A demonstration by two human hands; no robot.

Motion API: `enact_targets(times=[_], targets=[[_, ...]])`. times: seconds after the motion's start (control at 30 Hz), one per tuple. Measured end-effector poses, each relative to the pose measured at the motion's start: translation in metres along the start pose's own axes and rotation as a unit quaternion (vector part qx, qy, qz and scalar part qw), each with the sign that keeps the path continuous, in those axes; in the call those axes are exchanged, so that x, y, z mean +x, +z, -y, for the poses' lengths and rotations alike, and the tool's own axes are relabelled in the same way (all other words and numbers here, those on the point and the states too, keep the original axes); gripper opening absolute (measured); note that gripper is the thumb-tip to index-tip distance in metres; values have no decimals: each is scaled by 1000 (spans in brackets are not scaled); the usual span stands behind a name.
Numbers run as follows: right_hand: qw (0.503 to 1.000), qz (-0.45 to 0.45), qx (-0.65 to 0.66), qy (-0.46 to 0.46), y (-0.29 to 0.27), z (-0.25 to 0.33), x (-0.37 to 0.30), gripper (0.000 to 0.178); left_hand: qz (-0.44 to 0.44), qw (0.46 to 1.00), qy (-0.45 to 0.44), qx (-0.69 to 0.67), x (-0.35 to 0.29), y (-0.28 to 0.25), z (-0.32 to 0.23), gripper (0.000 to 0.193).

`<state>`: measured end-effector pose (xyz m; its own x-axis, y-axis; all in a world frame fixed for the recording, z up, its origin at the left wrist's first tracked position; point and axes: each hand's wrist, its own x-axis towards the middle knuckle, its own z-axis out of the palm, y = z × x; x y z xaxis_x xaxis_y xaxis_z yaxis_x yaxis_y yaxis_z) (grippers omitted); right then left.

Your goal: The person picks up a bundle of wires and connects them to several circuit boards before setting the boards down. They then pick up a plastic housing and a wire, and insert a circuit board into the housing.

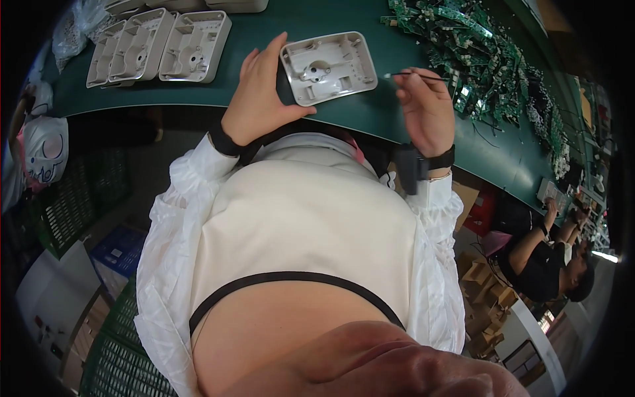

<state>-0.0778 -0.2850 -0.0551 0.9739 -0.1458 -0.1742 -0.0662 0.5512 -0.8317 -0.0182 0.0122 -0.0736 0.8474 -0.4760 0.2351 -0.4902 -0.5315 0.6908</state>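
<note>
A pale grey plastic housing [354, 63], its hollow inner side with posts and ribs facing up, is tilted at the near part of the green table. My left hand [254, 106] holds its left end, thumb along the near edge and fingers at the far left corner. To the right of the housing and apart from it, my right hand [428, 112] pinches a thin black cable [433, 78] between thumb and forefinger. The cable's small pale end points left toward the housing.
Several similar housings [195, 46] lie at the table's far left beside clear plastic bags [69, 40]. A large heap of green circuit boards with wires [476, 59] covers the right side of the green table [264, 20]. A co-worker [542, 264] sits farther right.
</note>
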Motion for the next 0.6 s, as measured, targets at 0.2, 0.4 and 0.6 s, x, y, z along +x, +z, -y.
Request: enact_targets(times=[0.2,0.4,0.6], targets=[[918,43,-335,-210,42,-25,-6,16,-28,998,55,-31,7,-1,-20,112],[839,126,-433,-306,44,-39,-4,23,-28,996,64,-52,9,-2,-30,110],[786,161,-491,-339,48,-37,-3,25,-34,995,62,-66,7,1,-35,105]])
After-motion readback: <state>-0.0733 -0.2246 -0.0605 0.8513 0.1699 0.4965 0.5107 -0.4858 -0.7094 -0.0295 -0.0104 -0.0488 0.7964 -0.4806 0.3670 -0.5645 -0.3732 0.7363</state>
